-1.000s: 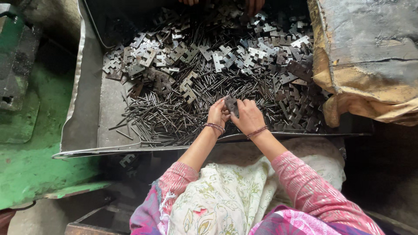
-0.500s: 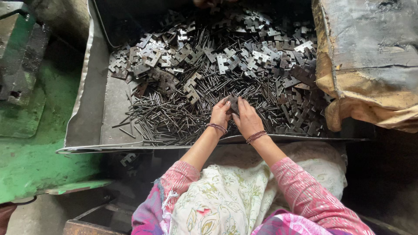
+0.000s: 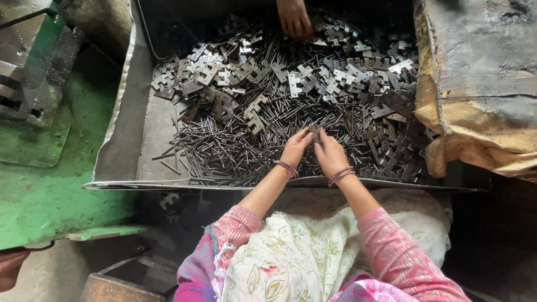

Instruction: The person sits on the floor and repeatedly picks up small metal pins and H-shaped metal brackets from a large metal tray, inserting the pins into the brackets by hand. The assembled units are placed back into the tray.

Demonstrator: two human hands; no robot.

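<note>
My left hand (image 3: 295, 148) and my right hand (image 3: 330, 155) meet over a big metal tray (image 3: 120, 151), and together they pinch a small dark metal hinge piece (image 3: 315, 132) between the fingertips. Under and around my hands lies a heap of thin metal pins (image 3: 224, 151). Farther back, flat notched hinge plates (image 3: 246, 72) are piled across the tray. Both wrists wear bangles, and my sleeves are pink.
Another person's hand (image 3: 295, 19) reaches into the plates at the tray's far edge. A worn sack-covered block (image 3: 481, 84) stands at the right. A green machine base (image 3: 39, 168) is at the left. A rusty box (image 3: 112, 285) sits low at the left.
My hands stay together on the small piece and have hardly shifted. The other person's hand has come further into the tray at the top.
</note>
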